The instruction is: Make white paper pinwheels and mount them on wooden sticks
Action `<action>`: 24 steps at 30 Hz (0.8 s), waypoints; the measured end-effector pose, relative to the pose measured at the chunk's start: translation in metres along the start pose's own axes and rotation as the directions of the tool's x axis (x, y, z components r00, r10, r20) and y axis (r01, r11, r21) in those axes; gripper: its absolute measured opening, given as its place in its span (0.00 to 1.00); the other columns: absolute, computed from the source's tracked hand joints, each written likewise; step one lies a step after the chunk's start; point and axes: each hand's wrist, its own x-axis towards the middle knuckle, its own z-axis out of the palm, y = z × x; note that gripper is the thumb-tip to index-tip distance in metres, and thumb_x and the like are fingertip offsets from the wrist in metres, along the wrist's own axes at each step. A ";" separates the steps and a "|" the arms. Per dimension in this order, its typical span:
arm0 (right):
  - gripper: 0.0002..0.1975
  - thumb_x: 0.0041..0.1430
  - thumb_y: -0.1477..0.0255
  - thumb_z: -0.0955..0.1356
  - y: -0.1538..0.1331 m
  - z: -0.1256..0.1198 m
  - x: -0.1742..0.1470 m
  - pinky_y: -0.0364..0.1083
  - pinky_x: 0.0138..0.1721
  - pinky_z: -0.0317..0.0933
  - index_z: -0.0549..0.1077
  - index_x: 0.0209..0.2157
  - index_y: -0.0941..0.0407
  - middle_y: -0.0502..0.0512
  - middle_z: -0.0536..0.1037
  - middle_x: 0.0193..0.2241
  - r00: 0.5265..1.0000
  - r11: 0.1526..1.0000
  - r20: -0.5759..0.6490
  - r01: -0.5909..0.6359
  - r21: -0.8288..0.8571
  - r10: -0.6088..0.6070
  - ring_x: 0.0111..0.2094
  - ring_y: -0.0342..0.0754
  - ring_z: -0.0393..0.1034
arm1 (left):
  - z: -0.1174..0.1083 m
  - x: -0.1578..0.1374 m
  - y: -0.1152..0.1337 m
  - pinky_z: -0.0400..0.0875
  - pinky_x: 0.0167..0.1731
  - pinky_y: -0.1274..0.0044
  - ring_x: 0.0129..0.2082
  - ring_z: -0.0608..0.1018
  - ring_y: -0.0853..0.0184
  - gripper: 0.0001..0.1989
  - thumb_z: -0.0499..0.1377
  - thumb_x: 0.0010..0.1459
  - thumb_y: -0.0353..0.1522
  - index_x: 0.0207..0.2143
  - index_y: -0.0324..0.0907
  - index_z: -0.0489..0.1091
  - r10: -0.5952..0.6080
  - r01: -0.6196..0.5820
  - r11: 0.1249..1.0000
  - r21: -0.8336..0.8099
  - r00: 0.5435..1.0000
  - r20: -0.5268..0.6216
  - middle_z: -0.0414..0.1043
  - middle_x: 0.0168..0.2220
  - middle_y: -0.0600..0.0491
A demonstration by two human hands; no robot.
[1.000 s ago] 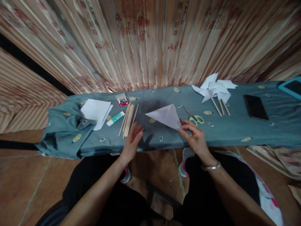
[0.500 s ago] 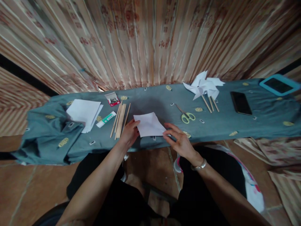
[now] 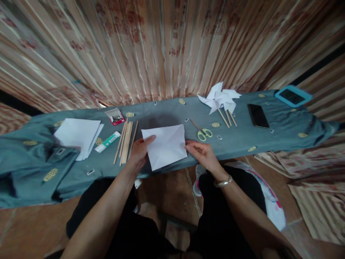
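A square sheet of white paper point(image 3: 166, 147) with faint diagonal creases is spread between my two hands, over the near edge of the cloth-covered table. My left hand point(image 3: 140, 150) grips its left edge, thumb on top and fingers beneath. At the right edge, my right hand point(image 3: 201, 153) pinches the paper between thumb and fingers. Just left of my left hand lie several thin wooden sticks point(image 3: 126, 142). Scissors with pale green handles point(image 3: 204, 134) rest beyond my right hand.
Leftward are a glue stick point(image 3: 107, 142), a small open red-and-white box point(image 3: 115, 117) of metal bits and a stack of white paper point(image 3: 78, 135). Rightward lie white paper pinwheels point(image 3: 219, 99) on sticks, a black phone point(image 3: 258, 116) and a blue-framed tablet point(image 3: 293, 96). A striped curtain point(image 3: 161, 50) hangs behind.
The paper has been opened out wider and turned, showing its creases. My right hand has gone from loosely spread fingers to a pinch on its edge. The view has shifted right.
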 end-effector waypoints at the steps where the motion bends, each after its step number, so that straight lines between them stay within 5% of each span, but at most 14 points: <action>1: 0.16 0.61 0.59 0.66 0.003 -0.008 0.005 0.47 0.40 0.68 0.79 0.34 0.56 0.58 0.82 0.41 0.998 0.997 -0.056 0.009 -0.076 -0.013 0.37 0.50 0.76 | 0.000 0.001 0.000 0.74 0.25 0.78 0.21 0.79 0.66 0.10 0.71 0.39 0.29 0.26 0.35 0.76 0.029 -0.029 1.000 0.005 0.999 -0.013 0.79 0.24 0.50; 3: 0.13 0.63 0.67 0.64 0.007 -0.024 0.016 0.50 0.48 0.66 0.78 0.39 0.57 0.61 0.81 0.44 0.983 0.921 -0.180 -0.034 -0.388 -0.039 0.44 0.54 0.75 | 0.000 0.003 0.002 0.74 0.24 0.78 0.21 0.78 0.66 0.11 0.72 0.37 0.30 0.25 0.36 0.76 0.080 -0.080 0.997 -0.001 0.996 -0.031 0.79 0.23 0.51; 6: 0.16 0.62 0.73 0.64 0.010 -0.040 0.030 0.54 0.51 0.63 0.75 0.49 0.62 0.70 0.79 0.47 0.983 0.659 -0.185 -0.146 -0.738 0.011 0.49 0.60 0.72 | 0.000 0.005 0.005 0.75 0.26 0.77 0.23 0.80 0.64 0.12 0.72 0.36 0.30 0.26 0.36 0.77 0.125 -0.126 0.992 -0.019 0.992 -0.027 0.79 0.24 0.50; 9: 0.16 0.63 0.74 0.63 0.009 -0.042 0.039 0.54 0.47 0.64 0.75 0.49 0.63 0.73 0.79 0.43 0.984 0.542 -0.149 -0.178 -0.822 0.098 0.46 0.61 0.73 | -0.003 0.007 0.006 0.75 0.26 0.75 0.23 0.80 0.62 0.13 0.72 0.36 0.31 0.27 0.35 0.77 0.139 -0.139 0.990 -0.015 0.990 -0.018 0.80 0.24 0.49; 13: 0.14 0.60 0.73 0.66 0.009 -0.043 0.040 0.56 0.46 0.65 0.77 0.45 0.61 0.71 0.81 0.38 0.969 0.560 -0.189 -0.247 -0.791 0.161 0.43 0.63 0.76 | -0.009 0.015 0.008 0.77 0.29 0.74 0.27 0.82 0.60 0.13 0.71 0.38 0.30 0.30 0.35 0.77 0.172 -0.173 0.983 -0.055 0.984 -0.036 0.80 0.25 0.49; 16: 0.13 0.53 0.71 0.70 0.012 -0.050 0.034 0.53 0.41 0.68 0.77 0.42 0.59 0.64 0.82 0.35 0.943 0.777 -0.257 -0.323 -0.540 0.214 0.40 0.59 0.78 | -0.014 0.022 0.011 0.79 0.37 0.72 0.32 0.83 0.59 0.12 0.71 0.41 0.29 0.31 0.37 0.76 0.208 -0.215 0.966 -0.142 0.976 -0.063 0.80 0.26 0.50; 18: 0.15 0.49 0.66 0.73 0.012 -0.051 0.026 0.48 0.33 0.69 0.77 0.39 0.57 0.59 0.83 0.33 0.914 0.922 -0.233 -0.367 -0.126 0.332 0.35 0.54 0.78 | -0.015 0.026 0.014 0.78 0.42 0.72 0.35 0.83 0.60 0.11 0.70 0.44 0.28 0.32 0.38 0.75 0.245 -0.255 0.944 -0.209 0.967 -0.074 0.80 0.28 0.51; 21: 0.21 0.42 0.63 0.77 0.005 -0.038 0.011 0.42 0.27 0.67 0.77 0.40 0.53 0.54 0.83 0.33 0.900 0.822 -0.001 -0.398 0.407 0.437 0.32 0.48 0.78 | -0.016 0.029 0.021 0.77 0.47 0.73 0.38 0.83 0.63 0.10 0.68 0.46 0.24 0.34 0.38 0.75 0.292 -0.300 0.912 -0.279 0.954 -0.072 0.81 0.33 0.51; 24: 0.23 0.41 0.63 0.80 -0.009 -0.010 -0.003 0.41 0.31 0.69 0.78 0.41 0.53 0.52 0.82 0.32 0.886 0.670 0.204 -0.451 0.590 0.417 0.32 0.44 0.77 | -0.014 0.032 0.027 0.77 0.48 0.73 0.39 0.82 0.64 0.08 0.65 0.48 0.21 0.33 0.37 0.75 0.294 -0.310 0.901 -0.303 0.951 -0.098 0.82 0.34 0.50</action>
